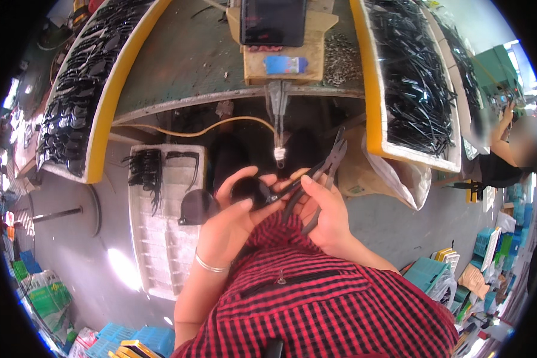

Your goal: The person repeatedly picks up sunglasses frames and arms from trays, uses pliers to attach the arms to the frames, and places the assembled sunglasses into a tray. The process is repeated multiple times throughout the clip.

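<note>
Head view: left hand grips dark sunglasses above the lap; right hand clamps pliers at their hinge. Fitting looks midway; white tray holds few finished pairs.

At the centre of the frame the left hand and the right hand meet side by side, the sunglasses in the left and the pliers in the right, reaching up and to the right. Just left of the hands a foam tray lies on the floor with more glasses at its upper end. Above, across the top of the frame, runs the workbench. A tray of frames sits at upper left, a tray of temple arms at upper right. Crates stand at the right edge.
</note>
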Motion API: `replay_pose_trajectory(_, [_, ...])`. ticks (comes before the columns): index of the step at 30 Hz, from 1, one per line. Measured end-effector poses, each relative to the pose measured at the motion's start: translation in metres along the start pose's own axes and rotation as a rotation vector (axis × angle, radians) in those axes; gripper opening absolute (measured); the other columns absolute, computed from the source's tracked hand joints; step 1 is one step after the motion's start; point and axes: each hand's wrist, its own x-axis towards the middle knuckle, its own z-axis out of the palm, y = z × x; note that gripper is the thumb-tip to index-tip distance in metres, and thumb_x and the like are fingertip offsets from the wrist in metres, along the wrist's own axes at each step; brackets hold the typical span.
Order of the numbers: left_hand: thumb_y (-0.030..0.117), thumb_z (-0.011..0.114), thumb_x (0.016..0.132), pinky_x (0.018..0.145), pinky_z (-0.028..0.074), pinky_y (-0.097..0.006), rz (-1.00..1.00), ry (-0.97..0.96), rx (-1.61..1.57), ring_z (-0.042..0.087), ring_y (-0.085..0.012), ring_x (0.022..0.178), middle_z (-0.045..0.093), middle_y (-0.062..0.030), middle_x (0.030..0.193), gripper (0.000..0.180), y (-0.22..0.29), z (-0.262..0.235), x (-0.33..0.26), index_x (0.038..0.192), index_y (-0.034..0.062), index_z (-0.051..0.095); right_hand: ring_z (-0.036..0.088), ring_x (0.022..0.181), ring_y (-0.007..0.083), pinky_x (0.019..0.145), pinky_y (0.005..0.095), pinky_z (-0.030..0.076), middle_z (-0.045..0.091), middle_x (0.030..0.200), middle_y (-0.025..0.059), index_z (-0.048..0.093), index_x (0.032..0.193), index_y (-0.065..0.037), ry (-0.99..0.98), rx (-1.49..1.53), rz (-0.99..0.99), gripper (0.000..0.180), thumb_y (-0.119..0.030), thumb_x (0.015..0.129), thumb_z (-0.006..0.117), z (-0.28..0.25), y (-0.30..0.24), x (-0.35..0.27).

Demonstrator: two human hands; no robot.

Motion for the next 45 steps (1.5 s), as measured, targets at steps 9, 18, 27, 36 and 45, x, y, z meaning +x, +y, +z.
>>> replay_pose_trajectory(9, [0.009, 0.049, 0.090, 0.101, 0.046, -0.047, 0.235, -0.005, 0.016, 0.054, -0.0380, 0.117, 0.053, -0.0238, 0.128, 0.047, 0.015, 0.015, -0.006, 0.136, 0.0037, 0.042, 0.064, 0.084, 0.0210, 0.076, 0.0362, 0.055, 0.063, 0.095, 0.0125, 0.057, 0.104, 0.000, -0.017, -0.125, -0.276, 0.015, -0.012, 0.095, 0.054, 0.000, -0.046, -0.011])
replay_pose_trajectory(18, [0.023, 0.042, 0.099, 0.067, 0.046, -0.030, 0.153, 0.114, 0.300, 0.059, -0.0238, 0.081, 0.064, -0.0179, 0.102, 0.033, 0.016, 0.009, -0.015, 0.123, 0.0028, 0.050, 0.065, 0.070, 0.0181, 0.062, 0.0316, 0.058, 0.067, 0.087, 0.0113, 0.059, 0.103, 0.001, 0.403, -0.603, -0.566, 0.022, -0.013, 0.088, 0.067, -0.032, -0.232, 0.061])
replay_pose_trajectory(27, [0.035, 0.039, 0.102, 0.055, 0.047, -0.027, 0.280, 0.106, 0.332, 0.058, -0.0194, 0.069, 0.063, -0.0151, 0.087, 0.033, 0.030, 0.008, -0.022, 0.112, 0.0067, 0.054, 0.065, 0.092, 0.0224, 0.080, 0.0357, 0.055, 0.065, 0.101, 0.0135, 0.056, 0.118, 0.001, 0.233, -0.612, -0.489, 0.036, -0.024, 0.093, 0.061, -0.019, -0.283, 0.113])
replay_pose_trajectory(36, [0.027, 0.035, 0.106, 0.075, 0.047, -0.028, 0.461, -0.008, 0.545, 0.059, -0.0160, 0.078, 0.061, -0.0120, 0.081, 0.031, 0.049, 0.036, -0.015, 0.104, 0.0009, 0.052, 0.058, 0.088, 0.0253, 0.080, 0.0392, 0.044, 0.060, 0.097, 0.0062, 0.065, 0.115, -0.009, -0.576, -1.747, -0.953, 0.056, -0.019, 0.063, 0.081, 0.045, -0.079, -0.028])
replay_pose_trajectory(45, [0.024, 0.036, 0.105, 0.077, 0.047, -0.029, 0.495, -0.038, 0.575, 0.058, -0.0144, 0.081, 0.060, -0.0114, 0.085, 0.027, 0.044, 0.050, -0.013, 0.103, 0.0012, 0.051, 0.058, 0.082, 0.0249, 0.075, 0.0372, 0.044, 0.060, 0.090, 0.0059, 0.067, 0.109, -0.008, -0.505, -1.810, -0.991, 0.049, -0.019, 0.064, 0.080, 0.042, -0.082, -0.030])
